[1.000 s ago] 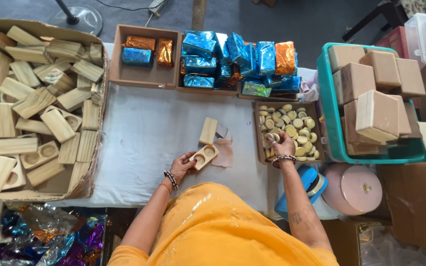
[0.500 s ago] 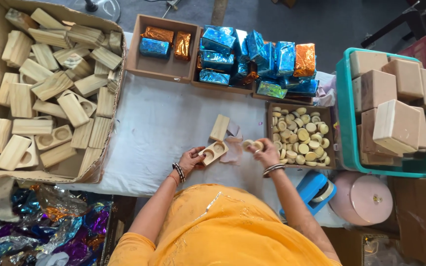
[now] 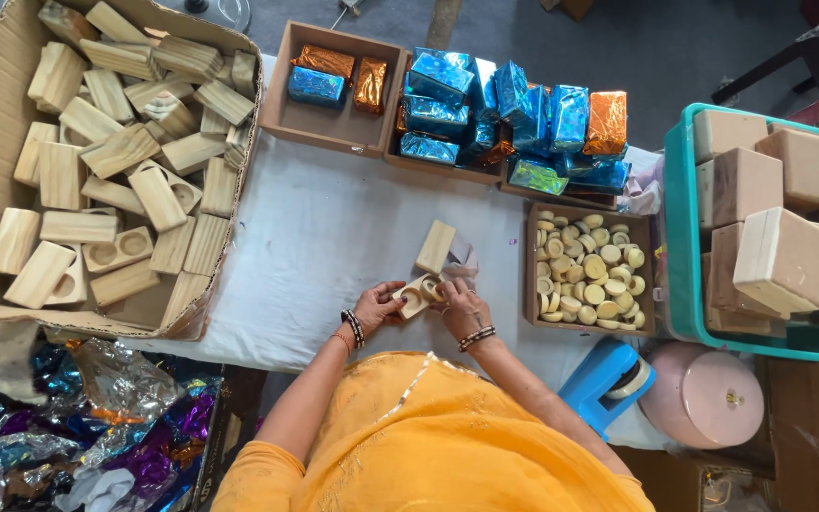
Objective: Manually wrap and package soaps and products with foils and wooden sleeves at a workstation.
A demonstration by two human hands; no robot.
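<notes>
Back from the box of pale discs [image 3: 588, 270], right hand [image 3: 459, 305] presses discs into the wooden mould [image 3: 416, 296]; left hand [image 3: 378, 306] fingers grip it, just above the tabletop [image 3: 315, 246]; next, seating them flush.

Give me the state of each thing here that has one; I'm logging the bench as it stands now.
Wooden holder: gripped by left hand, right hand pressing at its recesses.
Wooden lid: off, lying on the white cloth.
Disc box: open, nearly full.
Cardboard box of wooden blocks: open, heaped.
Teal crate: stacked with blocks.
Foil-wrapped packets: wrapped, piled.
</notes>
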